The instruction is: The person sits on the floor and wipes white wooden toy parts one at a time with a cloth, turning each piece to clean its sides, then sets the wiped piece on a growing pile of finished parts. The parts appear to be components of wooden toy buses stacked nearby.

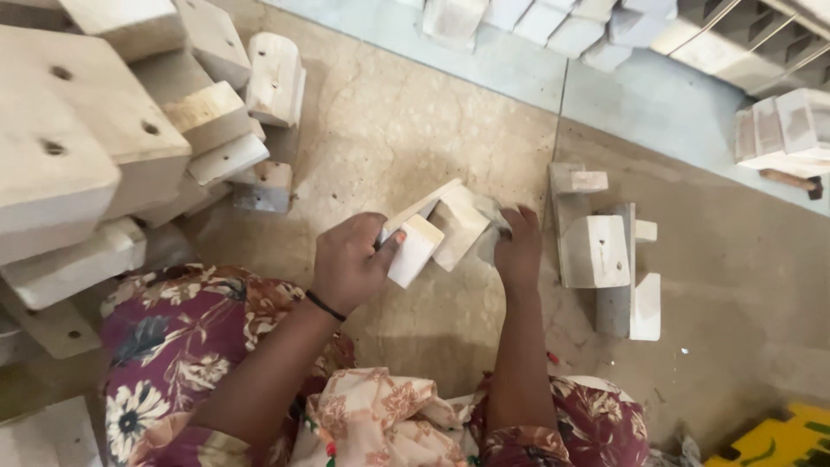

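My left hand (350, 259) grips a small pale wooden block (413, 251) by its left end, thumb pressed on its side. My right hand (519, 249) holds the right side of a second wooden block (460, 223), pressing something greyish against its edge; I cannot tell what that is. The two blocks touch each other and a thin wooden slat (424, 206) runs behind them. All of this is held low over a beige stone floor (389, 121). A black band circles my left wrist.
A tall stack of drilled wooden blocks (95, 138) fills the left. A small pile of wooden pieces (605, 251) lies just right of my right hand. More blocks (536, 22) and a wooden frame line the far edge. A yellow object (778, 441) sits bottom right.
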Tool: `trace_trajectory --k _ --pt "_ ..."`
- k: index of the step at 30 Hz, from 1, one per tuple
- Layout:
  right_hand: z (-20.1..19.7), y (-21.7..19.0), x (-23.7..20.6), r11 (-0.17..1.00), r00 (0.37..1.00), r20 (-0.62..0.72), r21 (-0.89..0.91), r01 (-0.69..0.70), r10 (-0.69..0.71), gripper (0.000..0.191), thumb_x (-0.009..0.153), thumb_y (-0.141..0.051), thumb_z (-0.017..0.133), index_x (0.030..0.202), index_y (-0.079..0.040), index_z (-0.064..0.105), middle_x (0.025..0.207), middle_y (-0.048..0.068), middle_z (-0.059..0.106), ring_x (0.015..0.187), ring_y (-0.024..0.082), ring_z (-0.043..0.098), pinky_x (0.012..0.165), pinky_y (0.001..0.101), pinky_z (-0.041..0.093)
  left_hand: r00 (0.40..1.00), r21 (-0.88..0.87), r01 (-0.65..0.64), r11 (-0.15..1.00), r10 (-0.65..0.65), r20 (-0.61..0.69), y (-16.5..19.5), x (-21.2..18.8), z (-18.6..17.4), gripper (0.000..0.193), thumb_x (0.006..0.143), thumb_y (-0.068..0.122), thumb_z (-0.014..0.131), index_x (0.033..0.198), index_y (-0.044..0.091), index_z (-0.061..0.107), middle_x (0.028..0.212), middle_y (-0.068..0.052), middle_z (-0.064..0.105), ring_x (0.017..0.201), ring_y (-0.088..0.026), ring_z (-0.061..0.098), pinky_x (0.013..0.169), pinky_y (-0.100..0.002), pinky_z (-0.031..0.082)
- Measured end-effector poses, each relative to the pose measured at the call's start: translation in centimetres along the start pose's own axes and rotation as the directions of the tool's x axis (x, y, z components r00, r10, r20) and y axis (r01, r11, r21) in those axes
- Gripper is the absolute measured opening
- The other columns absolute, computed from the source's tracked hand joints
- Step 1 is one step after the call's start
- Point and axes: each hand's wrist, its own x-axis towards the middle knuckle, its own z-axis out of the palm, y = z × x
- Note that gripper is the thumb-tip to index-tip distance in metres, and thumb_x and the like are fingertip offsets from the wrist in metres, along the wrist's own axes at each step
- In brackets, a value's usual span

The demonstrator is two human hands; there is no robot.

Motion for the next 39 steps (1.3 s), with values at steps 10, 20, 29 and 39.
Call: trace_trajectory --k 10,20,29,39 --pt "-0.7 -5.0 -0.8 0.980 0.998 -0.051 0.192 0.055 -0.046 0.038 0.082 0.005 0.061 0.118 -0.003 0.068 0.116 0.020 0.067 0.112 0.039 0.062 0.096 0.0462 0.048 0.952 -0.006 0.289 0.957 -0.288 -0.103 3.7 -3.2 0.8 0.036 0.088 0.036 0.075 0.079 0.005 0.060 0.073 -0.017 0.062 0.069 -0.038 0.062 0.063 -0.046 0.050" --pt "-4.7 -6.6 -1.3 0.872 0.872 -0.019 0.001 -0.489 0.489 0.039 0.096 -0.021 0.070 0.111 0.015 0.069 0.104 0.027 0.071 0.092 0.036 0.067 0.086 0.0483 0.050 0.879 -0.059 0.442 0.895 -0.445 -0.174 2.3 -3.4 0.6 0.036 0.085 0.037 0.076 0.088 0.004 0.061 0.083 -0.018 0.070 0.083 -0.039 0.068 0.073 -0.048 0.053" --pt "-12.3 -2.5 -5.0 0.519 0.869 0.000 0.802 -0.295 0.495 0.025 0.102 -0.011 0.060 0.124 -0.001 0.066 0.104 0.004 0.069 0.089 0.016 0.064 0.076 0.0311 0.053 0.869 -0.054 0.495 0.867 -0.495 -0.001 1.3 -2.6 1.3 0.053 0.090 0.056 0.068 0.094 0.004 0.060 0.084 -0.020 0.069 0.082 -0.039 0.069 0.072 -0.049 0.052" --pt "-7.5 -7.8 -5.8 0.839 0.904 -0.093 0.423 -0.343 0.416 0.054 0.085 -0.019 0.078 0.132 0.002 0.060 0.123 0.013 0.065 0.105 0.024 0.062 0.090 0.0367 0.052 0.885 -0.179 0.460 0.870 -0.432 0.172 0.3 -3.9 1.2 0.064 0.103 0.057 0.033 0.119 0.004 0.066 0.103 -0.022 0.073 0.102 -0.041 0.068 0.088 -0.046 0.052"
